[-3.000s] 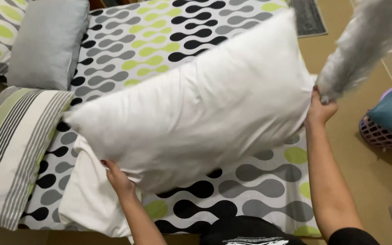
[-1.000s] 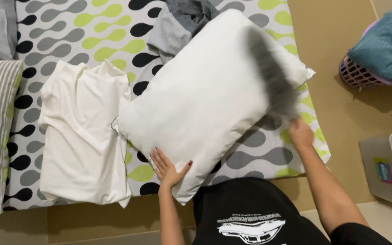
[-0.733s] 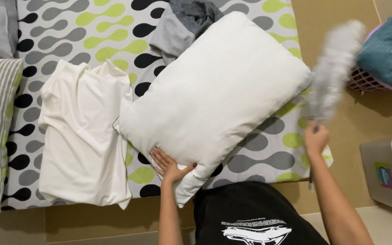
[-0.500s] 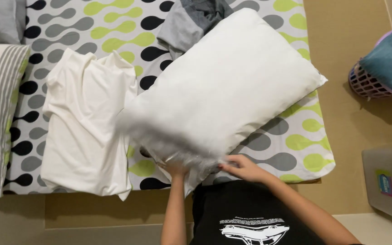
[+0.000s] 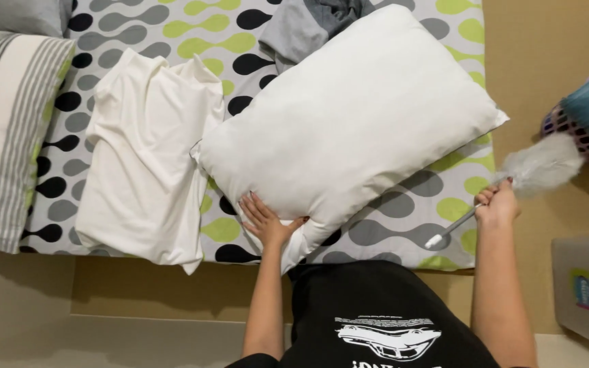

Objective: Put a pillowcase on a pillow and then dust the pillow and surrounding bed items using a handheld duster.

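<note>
A large white pillow [image 5: 356, 116] lies tilted on a patterned mattress [image 5: 172, 27]. My left hand [image 5: 265, 220] presses flat on the pillow's near corner, fingers spread. My right hand [image 5: 497, 204] is closed around the thin handle of a grey feather duster [image 5: 540, 167]. The duster's fluffy head sticks out past the mattress's right edge, apart from the pillow. A white pillowcase [image 5: 148, 157] lies flat to the left of the pillow.
A striped pillow [image 5: 11, 129] lies at the left and a grey pillow [image 5: 15, 13] at the top left. Grey clothing [image 5: 305, 24] is bunched behind the white pillow. A pink basket [image 5: 570, 126] with teal cloth stands on the floor at the right, a grey box [image 5: 581, 286] below it.
My right hand has swung the duster from the pillow's near edge out to the right, beyond the mattress. My left hand has stayed on the pillow's corner.
</note>
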